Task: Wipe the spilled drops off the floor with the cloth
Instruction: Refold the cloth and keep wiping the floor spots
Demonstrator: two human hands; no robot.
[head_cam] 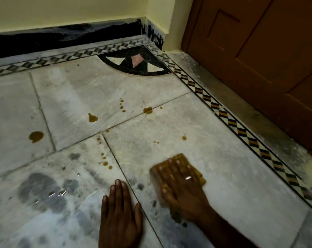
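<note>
Both hands flat, right on cloth

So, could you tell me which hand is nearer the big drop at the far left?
Left. The left hand rests flat, below and right of the big drop; the right hand lies farther right.

Floor: grey-white marble slabs, smooth, dull sheen, dusty — wet dark patches glisten near the left edge. Border strip: inlaid stone, polished. Cloth: yellow-brown fabric, matt. Drops: amber liquid, glossy. Door: brown wood — satin finish.
</note>
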